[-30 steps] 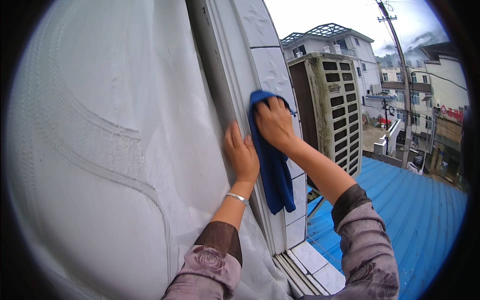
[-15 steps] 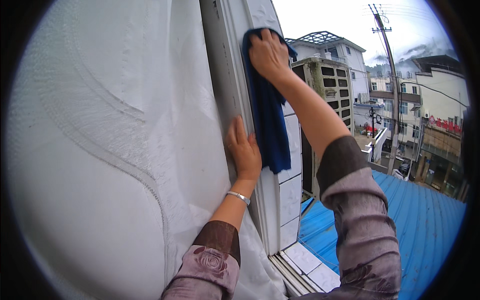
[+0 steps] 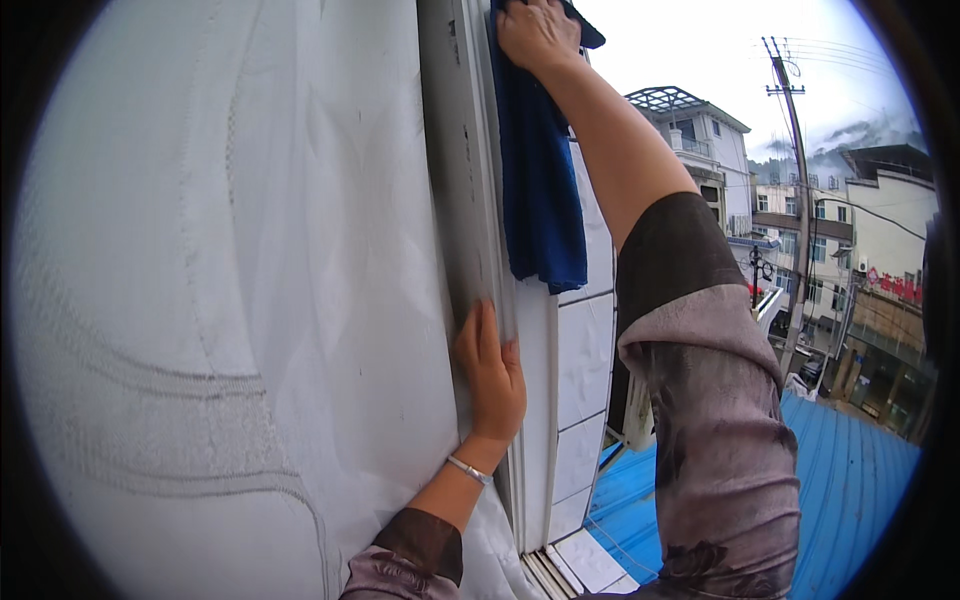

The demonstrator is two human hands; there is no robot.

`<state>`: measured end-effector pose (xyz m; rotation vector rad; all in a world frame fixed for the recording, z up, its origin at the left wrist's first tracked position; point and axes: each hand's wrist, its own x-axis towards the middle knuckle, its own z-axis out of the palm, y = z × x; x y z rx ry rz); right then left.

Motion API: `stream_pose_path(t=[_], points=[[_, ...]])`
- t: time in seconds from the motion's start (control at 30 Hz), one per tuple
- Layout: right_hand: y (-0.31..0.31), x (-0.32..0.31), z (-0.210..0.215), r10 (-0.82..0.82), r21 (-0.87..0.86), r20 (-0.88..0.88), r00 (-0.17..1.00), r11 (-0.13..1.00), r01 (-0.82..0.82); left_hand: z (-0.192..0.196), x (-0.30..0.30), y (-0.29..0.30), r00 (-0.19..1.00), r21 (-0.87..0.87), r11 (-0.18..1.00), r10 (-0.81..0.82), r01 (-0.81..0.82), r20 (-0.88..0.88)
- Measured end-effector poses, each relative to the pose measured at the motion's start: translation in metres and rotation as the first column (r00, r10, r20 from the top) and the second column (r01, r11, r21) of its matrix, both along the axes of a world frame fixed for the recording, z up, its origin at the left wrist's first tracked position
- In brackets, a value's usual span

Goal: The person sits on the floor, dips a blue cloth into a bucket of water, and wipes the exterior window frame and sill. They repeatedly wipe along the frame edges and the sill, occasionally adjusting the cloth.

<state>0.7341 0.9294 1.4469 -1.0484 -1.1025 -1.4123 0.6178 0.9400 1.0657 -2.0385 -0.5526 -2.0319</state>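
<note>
At the top of the picture, my right hand [image 3: 540, 35] presses a dark blue cloth [image 3: 545, 200] against the outer side of the white window frame [image 3: 537, 400]. Its fingers are bent over the cloth, and the rest of the cloth hangs down along the frame. Lower down, my left hand [image 3: 492, 375] rests on the frame's inner edge with its fingers stretched upward and nothing held in them. A silver bracelet [image 3: 470, 468] circles my left wrist. Beside that hand hangs a white sheer curtain [image 3: 370, 300], which covers the left of the view.
White wall tiles [image 3: 583, 360] line the outside of the opening. A sill track [image 3: 545, 572] runs along the bottom. Outside lie a blue corrugated roof [image 3: 840, 500], a utility pole [image 3: 797, 200] and several buildings [image 3: 690, 125].
My right hand has slid the cloth higher up the frame. The view has tilted upward, and my left hand appears lower in it, still on the frame's edge.
</note>
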Motion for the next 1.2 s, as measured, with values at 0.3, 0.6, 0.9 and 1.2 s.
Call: stream_pose_path(t=[0.3,0.6,0.9,1.2], points=[[-0.016,-0.016,0.056,-0.062,-0.154,-0.208,0.976,0.988,0.03,0.003,-0.01,-0.005,1.0,0.02,1.0,0.021,-0.021,0.009],[-0.005,-0.004,0.011,-0.035,-0.062,-0.045,0.998,0.998,0.033,0.0,-0.001,0.01,0.999,0.146,0.989,-0.024,0.021,0.021],[-0.012,-0.009,-0.313,0.227,-0.087,0.01,0.974,0.97,-0.225,-0.005,-0.009,0.021,0.994,0.236,0.966,0.095,-0.105,0.054],[-0.072,0.015,-0.726,0.197,-0.786,-0.258,0.946,0.527,-0.324,-0.001,0.007,0.023,0.997,0.265,0.961,0.065,-0.077,0.052]])
